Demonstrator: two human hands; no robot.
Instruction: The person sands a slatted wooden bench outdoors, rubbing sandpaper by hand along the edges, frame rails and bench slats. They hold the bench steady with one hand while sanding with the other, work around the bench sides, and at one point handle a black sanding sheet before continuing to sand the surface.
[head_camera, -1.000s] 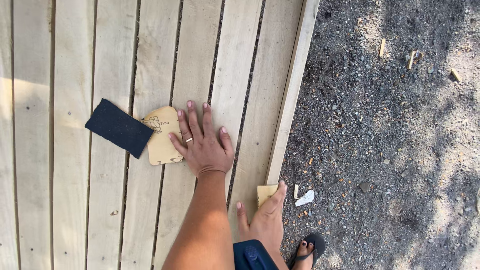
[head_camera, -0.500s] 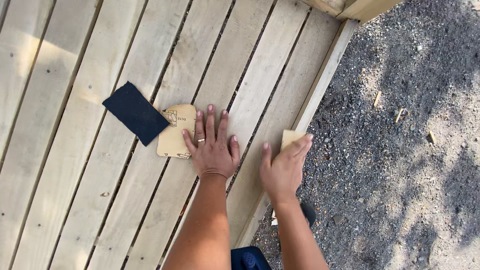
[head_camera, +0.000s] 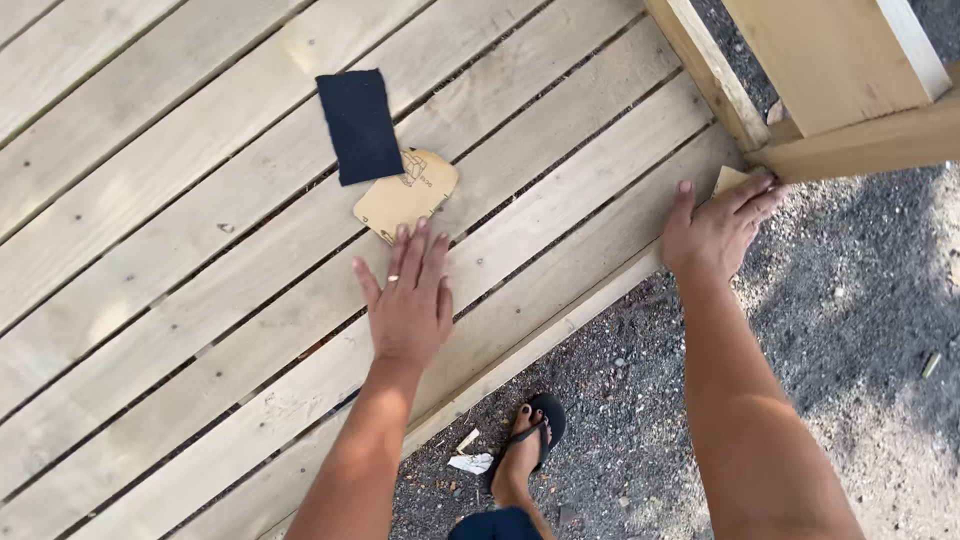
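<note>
Wooden deck: my left hand lies flat, open, empty; tan sheet at twelve o'clock. Right hand presses sandpaper, fingers spread.

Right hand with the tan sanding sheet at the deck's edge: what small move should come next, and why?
Probably a short stroke along the edge board. The right hand presses a tan sheet of sandpaper flat on the pale wooden deck's outer corner, close under the wooden post, while the left hand lies flat on a plank as a brace, fingertips near a spare tan sheet and a black rectangular sheet.
</note>
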